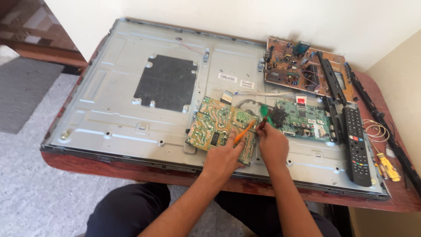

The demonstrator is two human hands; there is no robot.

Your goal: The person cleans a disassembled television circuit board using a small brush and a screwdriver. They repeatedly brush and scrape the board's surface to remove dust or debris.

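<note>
1. The left hand (pixel 225 154) is pinching a thin orange tool (pixel 244 131) between its fingers, and its other fingers are pressing down on the yellow-green circuit board (pixel 215 125).
2. The right hand (pixel 272 142) is closing its fingers around a dark tool with a green tip (pixel 263 115). The tip is pointing up and away from the person.
3. The two hands are sitting side by side, almost touching.
4. The yellow-green circuit board is lying flat on the big grey metal back of a TV (pixel 118 101), near its front edge.
5. A green circuit board (pixel 307 119) is lying just to the right of the hands.
6. A brown circuit board (pixel 298 66) is resting farther back.
7. A black remote (pixel 356 147) is lying at the right side.
8. The TV is lying on a red-brown table (pixel 131 172).
</note>
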